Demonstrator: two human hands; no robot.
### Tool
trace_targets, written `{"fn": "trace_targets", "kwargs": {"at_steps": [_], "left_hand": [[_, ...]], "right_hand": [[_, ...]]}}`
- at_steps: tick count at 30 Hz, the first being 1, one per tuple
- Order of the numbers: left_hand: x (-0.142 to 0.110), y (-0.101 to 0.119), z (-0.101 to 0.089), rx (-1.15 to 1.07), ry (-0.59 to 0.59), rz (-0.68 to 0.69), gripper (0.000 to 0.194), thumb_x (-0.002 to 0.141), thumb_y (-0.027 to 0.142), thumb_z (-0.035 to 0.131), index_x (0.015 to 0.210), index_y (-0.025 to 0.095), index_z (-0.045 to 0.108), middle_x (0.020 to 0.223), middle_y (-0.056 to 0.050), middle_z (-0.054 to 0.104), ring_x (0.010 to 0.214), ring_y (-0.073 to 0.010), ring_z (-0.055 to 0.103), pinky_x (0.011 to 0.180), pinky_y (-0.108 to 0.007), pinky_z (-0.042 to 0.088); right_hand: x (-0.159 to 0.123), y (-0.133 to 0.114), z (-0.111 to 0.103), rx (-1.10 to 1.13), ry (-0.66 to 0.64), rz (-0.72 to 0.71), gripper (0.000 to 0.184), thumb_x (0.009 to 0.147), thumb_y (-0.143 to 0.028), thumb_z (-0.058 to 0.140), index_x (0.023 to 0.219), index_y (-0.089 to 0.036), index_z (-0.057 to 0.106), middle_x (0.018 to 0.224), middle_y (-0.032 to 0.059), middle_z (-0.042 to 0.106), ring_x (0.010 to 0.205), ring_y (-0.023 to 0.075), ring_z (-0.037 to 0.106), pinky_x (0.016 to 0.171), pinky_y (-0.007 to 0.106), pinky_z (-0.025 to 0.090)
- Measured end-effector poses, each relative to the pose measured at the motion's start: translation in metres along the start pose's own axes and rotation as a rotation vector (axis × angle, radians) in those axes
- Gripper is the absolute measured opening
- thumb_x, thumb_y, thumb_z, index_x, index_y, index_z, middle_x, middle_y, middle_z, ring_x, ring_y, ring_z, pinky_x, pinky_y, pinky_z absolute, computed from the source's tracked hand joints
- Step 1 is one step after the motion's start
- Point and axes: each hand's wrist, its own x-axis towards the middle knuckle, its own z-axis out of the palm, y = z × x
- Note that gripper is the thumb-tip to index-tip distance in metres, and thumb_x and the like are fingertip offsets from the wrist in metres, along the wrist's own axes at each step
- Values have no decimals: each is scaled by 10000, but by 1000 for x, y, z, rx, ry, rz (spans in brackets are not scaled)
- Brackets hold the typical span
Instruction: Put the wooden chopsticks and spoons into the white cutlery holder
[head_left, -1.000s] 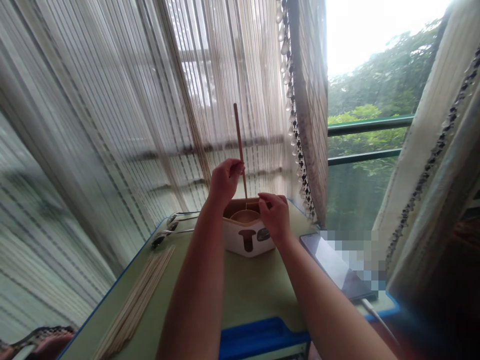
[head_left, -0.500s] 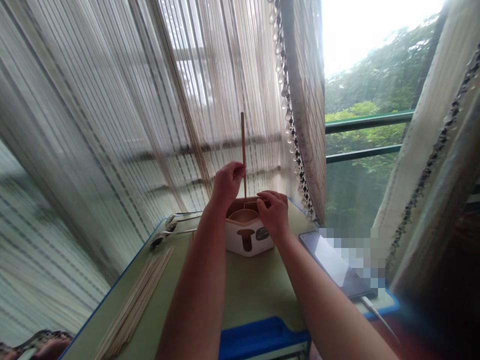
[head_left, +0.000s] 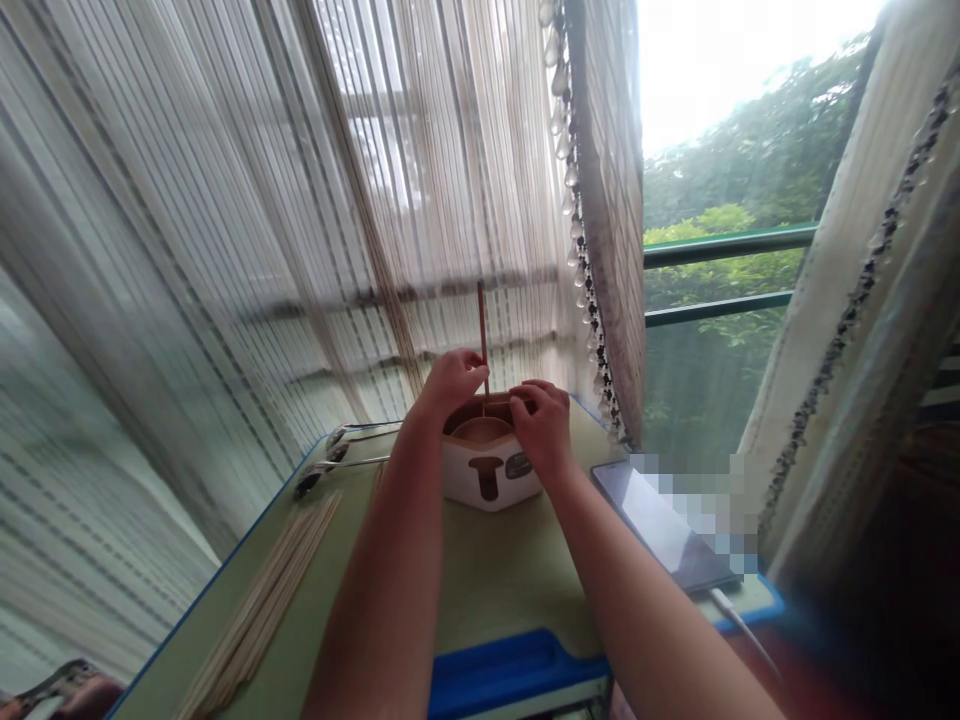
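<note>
A white box with a brown inside (head_left: 480, 485) stands on the table, a dark T-shaped mark on its front. Between the thumb and fingers of my left hand (head_left: 454, 378) is a slim reddish-brown chopstick (head_left: 482, 320). It stands nearly upright, its lower end down in the box. Closed on the box's right rim is my right hand (head_left: 541, 418), thumb toward the opening. A curved divider (head_left: 484, 430) shows inside the box; the chopstick's tip cannot be made out.
Pale wooden chopsticks (head_left: 262, 600) lie in a bundle at the table's left. Metal spoons (head_left: 311, 478) rest behind them, partly hidden by my left arm. On the right are a phone (head_left: 660, 525) and its white cable (head_left: 731, 605). Striped curtains (head_left: 262, 200) hang beyond the table.
My left hand has come down with the chopstick, which now sits lower in the box. My right hand keeps its place on the rim.
</note>
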Motion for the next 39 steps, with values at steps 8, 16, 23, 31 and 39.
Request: {"fn": "trace_targets", "kwargs": {"at_steps": [8, 16, 23, 31, 39], "left_hand": [[-8, -5, -10, 13, -342, -113, 74, 604, 205, 611, 622, 175, 676, 596, -45, 665, 506, -163, 592, 459, -230, 415], [-4, 5, -15, 69, -337, -160, 200, 716, 295, 585, 804, 133, 663, 772, -55, 682, 700, -158, 615, 641, -243, 460], [-2, 13, -12, 146, -224, -5, 181, 783, 230, 487, 879, 130, 603, 831, -65, 655, 758, -155, 590, 678, -250, 433], [-3, 13, -6, 220, -380, -110, 193, 748, 221, 476, 875, 149, 602, 866, -60, 647, 770, -165, 580, 666, -251, 425], [-10, 19, -16, 149, -416, -233, 239, 662, 218, 570, 887, 158, 625, 872, -50, 669, 757, -162, 606, 653, -237, 447]], "right_hand": [[-1, 2, 0, -4, -2, 27, 237, 715, -181, 497, 908, -172, 634, 965, 91, 625, 965, 239, 500, 930, 398, 363], [-1, 1, -1, -13, -11, 20, 319, 633, -104, 447, 893, -168, 621, 952, 80, 615, 953, 229, 492, 931, 391, 363], [-2, -1, 0, -14, -10, 22, 292, 649, -118, 448, 875, -176, 623, 954, 77, 615, 949, 227, 492, 934, 385, 363], [-2, -1, -2, 18, -36, 31, 345, 610, -95, 426, 886, -164, 622, 961, 80, 612, 961, 226, 489, 939, 378, 369], [-1, -1, -4, 73, -21, 43, 375, 563, -79, 408, 858, -173, 619, 943, 75, 605, 931, 224, 511, 920, 385, 394]]}}
